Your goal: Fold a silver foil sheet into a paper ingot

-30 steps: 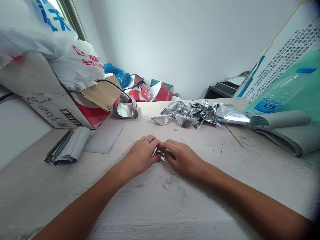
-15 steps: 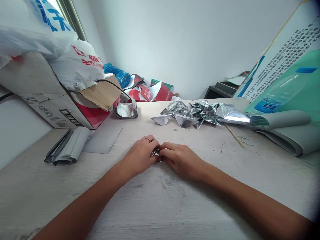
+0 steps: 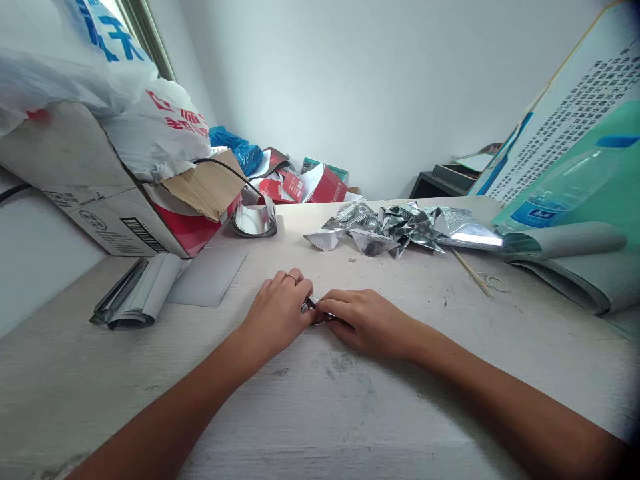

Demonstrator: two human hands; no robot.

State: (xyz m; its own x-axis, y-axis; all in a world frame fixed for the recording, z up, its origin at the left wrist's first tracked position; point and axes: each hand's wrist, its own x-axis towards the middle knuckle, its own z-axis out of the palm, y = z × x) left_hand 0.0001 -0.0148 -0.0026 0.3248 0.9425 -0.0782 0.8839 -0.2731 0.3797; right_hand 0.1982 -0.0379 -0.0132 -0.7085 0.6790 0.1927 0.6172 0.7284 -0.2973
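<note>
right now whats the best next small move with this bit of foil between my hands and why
I'd probably keep the small piece of silver foil pinched and press its crease against the pale tabletop. Your left hand and right hand meet on it from either side, both resting on the table, though they hide most of the piece.

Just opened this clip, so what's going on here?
A person is pinching a small piece of silver foil between their left hand and right hand, both resting on a pale wooden table. A pile of crumpled silver foil lies farther along the table, beyond the hands.
</note>
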